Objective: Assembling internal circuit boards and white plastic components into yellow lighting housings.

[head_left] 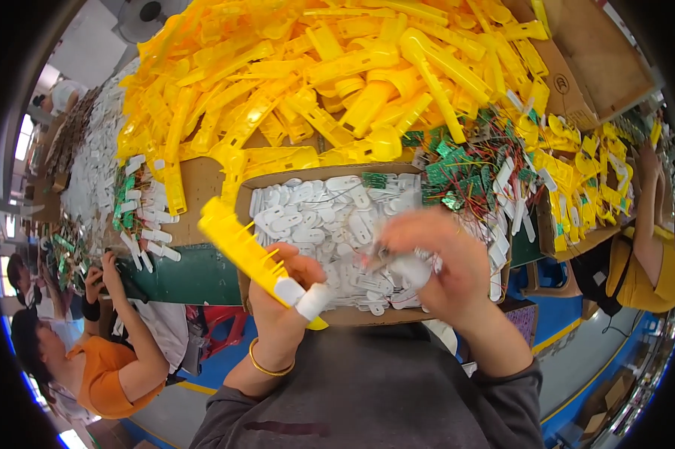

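Above a cardboard box (307,173) in front of the person's dark grey top (397,382), two bare hands work close together. The left hand (277,318) is closed round a long yellow plastic piece (236,241), which tilts from the upper left down toward the palm, a row of thin yellow prongs standing along its edge and a white part (287,289) lying on it near the thumb. A white wrap (313,301) circles that thumb, and a gold-coloured bracelet (266,367) sits on the wrist. The right hand (457,269) is over the right part of the box, its fingers bent toward the left hand but apart from it; motion blurs the fingertips and a pale shape (412,271) beside them, so whether they grip anything cannot be told. Inside the box lie many small white plastic parts (289,217), with a green circuit board (378,180) at the far edge. Beyond it rises a broad heap of yellow pieces (277,82), and to its right wired green boards (457,168) lie tangled. A co-worker in orange (113,378) sits at the left.
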Tool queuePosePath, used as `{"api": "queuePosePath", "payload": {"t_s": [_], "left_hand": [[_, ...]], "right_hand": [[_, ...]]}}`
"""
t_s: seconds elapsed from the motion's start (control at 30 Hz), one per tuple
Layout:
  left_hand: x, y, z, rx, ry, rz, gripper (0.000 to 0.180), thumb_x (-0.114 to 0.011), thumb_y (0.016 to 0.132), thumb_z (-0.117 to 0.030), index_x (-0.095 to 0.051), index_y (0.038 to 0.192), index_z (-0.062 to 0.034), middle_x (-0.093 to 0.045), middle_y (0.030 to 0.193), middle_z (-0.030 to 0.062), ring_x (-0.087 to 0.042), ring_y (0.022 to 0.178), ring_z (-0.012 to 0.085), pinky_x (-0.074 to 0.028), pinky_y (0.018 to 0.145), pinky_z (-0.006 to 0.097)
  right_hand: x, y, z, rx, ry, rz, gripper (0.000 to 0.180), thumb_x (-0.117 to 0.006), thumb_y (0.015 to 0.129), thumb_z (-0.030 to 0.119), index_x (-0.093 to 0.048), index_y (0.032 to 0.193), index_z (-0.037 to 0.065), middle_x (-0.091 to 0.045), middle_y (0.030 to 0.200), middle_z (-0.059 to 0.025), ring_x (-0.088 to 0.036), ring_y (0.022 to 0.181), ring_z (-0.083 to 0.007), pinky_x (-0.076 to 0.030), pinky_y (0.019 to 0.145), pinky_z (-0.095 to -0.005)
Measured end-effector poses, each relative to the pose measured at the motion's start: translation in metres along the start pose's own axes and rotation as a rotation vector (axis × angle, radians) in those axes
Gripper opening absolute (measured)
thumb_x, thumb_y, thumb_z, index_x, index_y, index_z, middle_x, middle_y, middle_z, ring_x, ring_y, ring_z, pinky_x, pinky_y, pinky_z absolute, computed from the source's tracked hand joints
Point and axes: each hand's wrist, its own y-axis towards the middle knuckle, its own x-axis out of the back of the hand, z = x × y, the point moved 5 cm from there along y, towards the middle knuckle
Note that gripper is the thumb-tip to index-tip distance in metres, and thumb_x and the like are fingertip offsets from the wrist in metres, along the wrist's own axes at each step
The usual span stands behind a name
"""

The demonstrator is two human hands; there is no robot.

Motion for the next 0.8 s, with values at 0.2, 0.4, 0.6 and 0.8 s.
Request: {"api": "queuePosePath", "payload": {"t_s": [0.2, 0.4, 0.6, 0.8], "left_hand": [[-0.011, -0.001, -0.017, -0.089, 0.173, 0.100, 0.051, -0.069, 0.068, 0.006, -0.043, 0.111, -0.0009, -0.065, 0.094, 0.0121, -0.062, 0.085, 0.0146, -0.048, 0.070, 0.024], [-0.006, 0.006, -0.003, 0.028, 0.096, -0.025, 0.044, -0.064, 0.072, 0.005, -0.042, 0.110, -0.0010, -0.066, 0.094, 0.0127, -0.062, 0.082, 0.0155, -0.049, 0.073, 0.026], [-0.017, 0.012, 0.015, 0.204, -0.177, -0.066, 0.042, -0.061, 0.073, 0.007, -0.041, 0.109, -0.0037, -0.064, 0.099, 0.0148, -0.061, 0.086, 0.0168, -0.047, 0.078, 0.028], [-0.010, 0.022, 0.033, 0.180, -0.002, -0.130, 0.044, -0.067, 0.069, 0.005, -0.044, 0.106, -0.0034, -0.062, 0.084, 0.0063, -0.058, 0.084, 0.0108, -0.047, 0.071, 0.024]], "right_hand": [[-0.047, -0.033, -0.004, -0.291, 0.560, 0.191, 0.031, -0.064, 0.073, 0.002, -0.061, 0.104, 0.001, -0.064, 0.089, -0.0101, -0.062, 0.079, -0.0233, -0.048, 0.072, -0.0306], [-0.054, -0.048, -0.008, -0.225, 0.277, 0.044, 0.043, -0.065, 0.068, -0.002, -0.061, 0.110, 0.003, -0.063, 0.086, -0.0099, -0.061, 0.073, -0.0216, -0.048, 0.063, -0.0296], [-0.050, -0.052, -0.015, -0.316, 0.006, -0.041, 0.045, -0.063, 0.064, -0.006, -0.063, 0.107, 0.003, -0.059, 0.077, -0.0089, -0.056, 0.064, -0.0220, -0.046, 0.056, -0.0299], [-0.050, -0.053, -0.016, -0.150, -0.105, -0.005, 0.048, -0.063, 0.060, -0.007, -0.062, 0.107, 0.002, -0.058, 0.076, -0.0084, -0.055, 0.063, -0.0235, -0.045, 0.054, -0.0307]]}}
